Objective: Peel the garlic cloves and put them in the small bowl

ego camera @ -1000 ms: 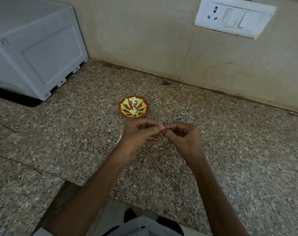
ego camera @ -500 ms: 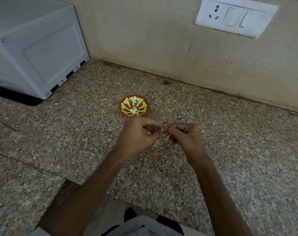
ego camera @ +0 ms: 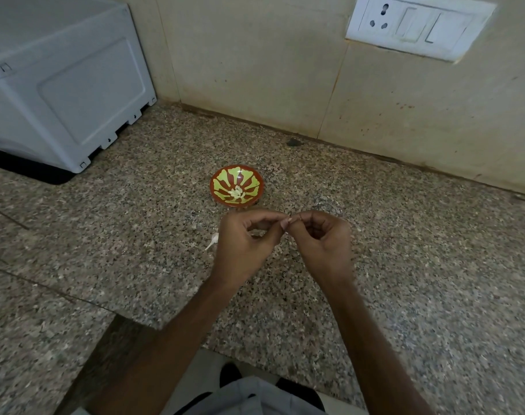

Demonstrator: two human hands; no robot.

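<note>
A small red bowl (ego camera: pixel 223 197) with a yellow-green pattern stands on the granite counter, with several pale peeled garlic cloves (ego camera: pixel 236 193) at its bottom. Just in front of it, my left hand (ego camera: pixel 246 250) and my right hand (ego camera: pixel 324 247) meet fingertip to fingertip above the counter. Together they pinch a small garlic clove (ego camera: pixel 287 225), mostly hidden by the fingers. A white scrap of garlic skin (ego camera: pixel 212 241) lies on the counter beside my left hand.
A white appliance (ego camera: pixel 60 79) stands at the back left of the granite counter (ego camera: pixel 135 235). A tiled wall with a white socket and switch plate (ego camera: pixel 420 25) runs behind. The counter's front edge (ego camera: pixel 285 366) is near my body.
Both hands stay together at the fingertips in front of the bowl, with only small finger movements on the clove. The bowl has not moved.
</note>
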